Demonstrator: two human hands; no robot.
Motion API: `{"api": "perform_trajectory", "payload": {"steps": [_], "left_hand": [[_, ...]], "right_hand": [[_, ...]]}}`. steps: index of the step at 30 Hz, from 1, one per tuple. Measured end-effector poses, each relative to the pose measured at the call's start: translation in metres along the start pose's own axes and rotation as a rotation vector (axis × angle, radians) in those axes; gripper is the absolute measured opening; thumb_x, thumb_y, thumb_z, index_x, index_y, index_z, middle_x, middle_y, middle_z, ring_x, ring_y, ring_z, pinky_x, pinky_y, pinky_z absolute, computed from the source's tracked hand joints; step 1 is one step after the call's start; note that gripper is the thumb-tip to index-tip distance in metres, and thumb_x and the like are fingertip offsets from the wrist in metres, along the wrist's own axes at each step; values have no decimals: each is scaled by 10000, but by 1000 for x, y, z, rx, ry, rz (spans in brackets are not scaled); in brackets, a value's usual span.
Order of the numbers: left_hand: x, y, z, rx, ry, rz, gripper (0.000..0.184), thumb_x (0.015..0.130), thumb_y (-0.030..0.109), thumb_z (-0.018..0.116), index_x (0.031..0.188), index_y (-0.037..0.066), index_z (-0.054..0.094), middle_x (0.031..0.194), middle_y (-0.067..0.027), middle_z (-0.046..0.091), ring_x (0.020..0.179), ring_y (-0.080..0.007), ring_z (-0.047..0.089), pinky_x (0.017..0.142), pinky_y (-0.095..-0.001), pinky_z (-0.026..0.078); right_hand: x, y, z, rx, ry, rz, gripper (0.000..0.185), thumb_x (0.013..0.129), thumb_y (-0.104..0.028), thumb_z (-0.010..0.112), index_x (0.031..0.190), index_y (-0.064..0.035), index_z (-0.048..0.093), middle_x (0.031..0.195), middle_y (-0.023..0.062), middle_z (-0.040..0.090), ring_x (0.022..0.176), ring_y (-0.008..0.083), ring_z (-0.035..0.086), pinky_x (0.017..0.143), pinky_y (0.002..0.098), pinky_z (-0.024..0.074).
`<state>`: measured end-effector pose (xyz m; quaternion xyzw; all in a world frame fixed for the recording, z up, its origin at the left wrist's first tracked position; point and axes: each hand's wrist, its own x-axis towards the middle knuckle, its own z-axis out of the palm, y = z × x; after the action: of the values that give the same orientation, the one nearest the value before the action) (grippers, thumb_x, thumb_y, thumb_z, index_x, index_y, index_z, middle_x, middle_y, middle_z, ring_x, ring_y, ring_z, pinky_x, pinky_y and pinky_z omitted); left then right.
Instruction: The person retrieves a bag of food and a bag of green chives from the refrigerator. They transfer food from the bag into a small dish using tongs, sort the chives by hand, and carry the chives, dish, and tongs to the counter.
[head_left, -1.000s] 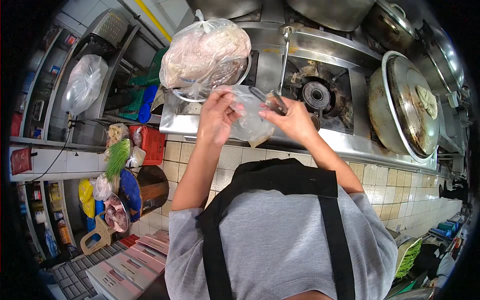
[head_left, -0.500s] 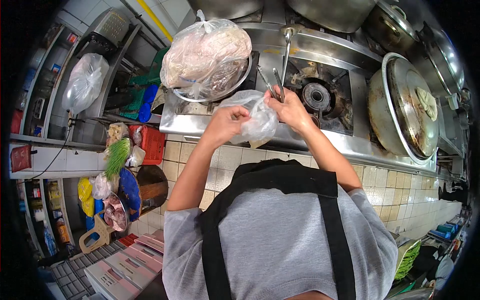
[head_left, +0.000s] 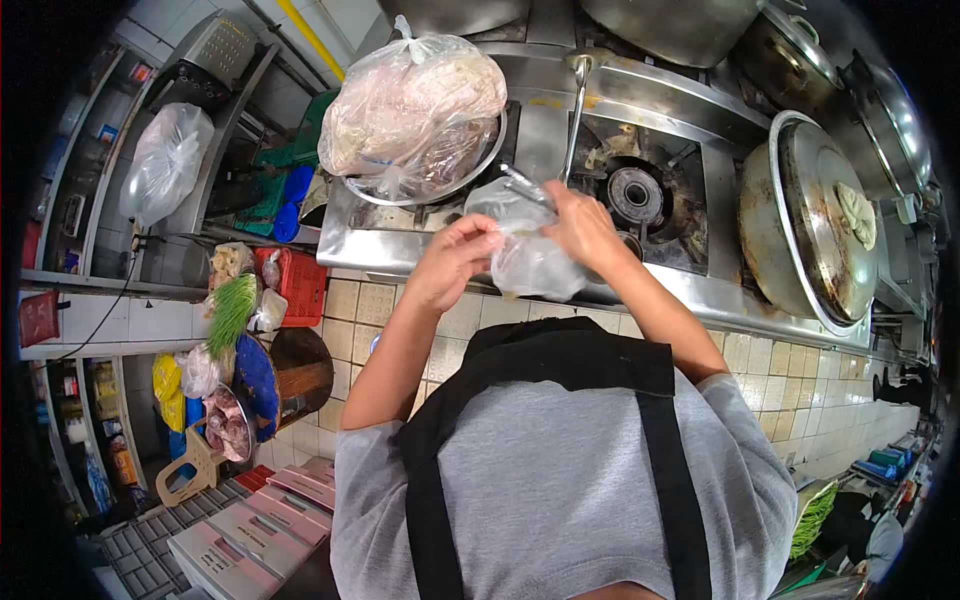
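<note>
My left hand [head_left: 455, 260] pinches the edge of a clear plastic bag [head_left: 540, 268] in front of the stove's front edge. The bag hangs between my hands, crumpled and see-through; I cannot make out anything inside it. Closed around a slim metal tool that looks like tongs [head_left: 526, 186], my right hand [head_left: 583, 232] also touches the bag's upper side. The tool points up and left, its grip end hidden in my fingers. Beyond my left hand, a large knotted plastic bag of pale meat [head_left: 415, 110] rests in a metal bowl [head_left: 470, 186] on the stove.
A gas burner [head_left: 635, 195] lies right of my hands, with a ladle [head_left: 577, 120] behind. A big lidded pot [head_left: 757, 215] stands at the stove's right. On the left are a red crate [head_left: 302, 285], spring onions [head_left: 232, 310], a bowl of meat [head_left: 230, 425] and boxes [head_left: 240, 535].
My right hand has turned over, and the tongs now lie flatter, their arms closer together. The plastic bag has shifted right and hangs between both hands. My left hand stays close to its place.
</note>
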<state>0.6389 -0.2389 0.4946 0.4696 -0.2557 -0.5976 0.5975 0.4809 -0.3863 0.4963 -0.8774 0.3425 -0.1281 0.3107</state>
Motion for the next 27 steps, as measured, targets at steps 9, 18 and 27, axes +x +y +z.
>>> {"api": "perform_trajectory", "payload": {"steps": [9,18,27], "left_hand": [[0,-49,-24,-521,216,83,125,877,167,559,977,96,538,889,-43,606,862,-176,600,724,-357,509],[23,-55,-29,1055,593,640,469,785,348,671,1106,26,555,752,-29,579,685,-193,563,675,-331,476],[59,-42,-35,-351,-29,-65,298,843,200,566,1024,-34,594,971,-185,629,840,-281,625,772,-394,503]], "right_hand": [[1,49,15,1373,-250,496,174,783,-153,594,917,-43,595,720,38,609,569,103,553,326,209,294],[-2,42,26,1539,-141,631,158,838,-218,580,895,-71,565,686,11,576,460,113,483,305,226,272],[21,37,18,1385,-154,526,233,819,-218,632,947,-29,588,829,60,621,682,158,598,564,299,493]]}}
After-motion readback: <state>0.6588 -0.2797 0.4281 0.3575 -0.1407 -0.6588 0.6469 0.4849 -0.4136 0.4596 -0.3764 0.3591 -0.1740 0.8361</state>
